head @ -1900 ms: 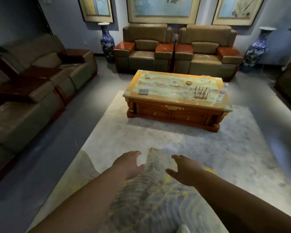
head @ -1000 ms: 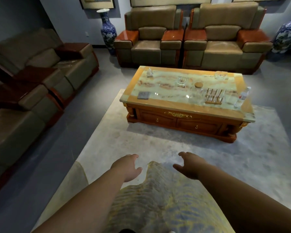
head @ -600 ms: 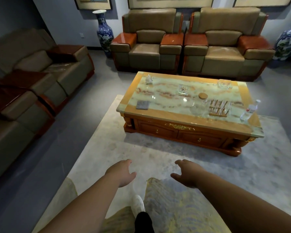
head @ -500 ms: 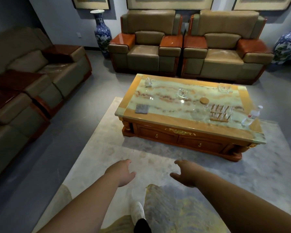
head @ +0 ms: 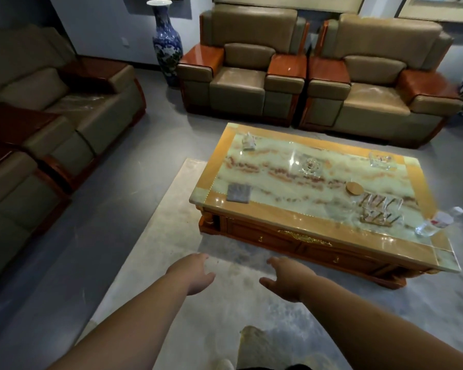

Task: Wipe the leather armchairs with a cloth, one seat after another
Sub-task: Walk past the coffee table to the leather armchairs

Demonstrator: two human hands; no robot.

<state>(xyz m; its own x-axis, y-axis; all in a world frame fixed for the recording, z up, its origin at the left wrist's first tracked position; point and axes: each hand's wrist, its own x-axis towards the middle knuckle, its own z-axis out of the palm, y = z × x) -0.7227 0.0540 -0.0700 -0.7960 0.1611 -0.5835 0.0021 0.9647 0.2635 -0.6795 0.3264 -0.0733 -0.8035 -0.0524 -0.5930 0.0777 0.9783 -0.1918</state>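
**Two empty hands, cloth on the bench**

Both hands are stretched out in front over the pale rug (head: 155, 236) — left hand (head: 193, 273) and right hand (head: 289, 281), fingers loose and relaxed, holding nothing, not touching each other.

The cloth (head: 238, 192), a small grey folded square, lies flat on the near left corner of the bench (head: 318, 222), well apart from either hand. Also on the bench: a clear ashtray (head: 309, 166), a round wooden lid (head: 354, 188), a rack of glasses (head: 380, 209) and a water bottle (head: 439, 222) near the right end.

Two tan leather armchairs (head: 241, 84) with reddish wooden armrests stand side by side behind the bench; more seats (head: 72, 110) line the left wall. A blue-and-white vase (head: 166, 41) stands between the two groups.
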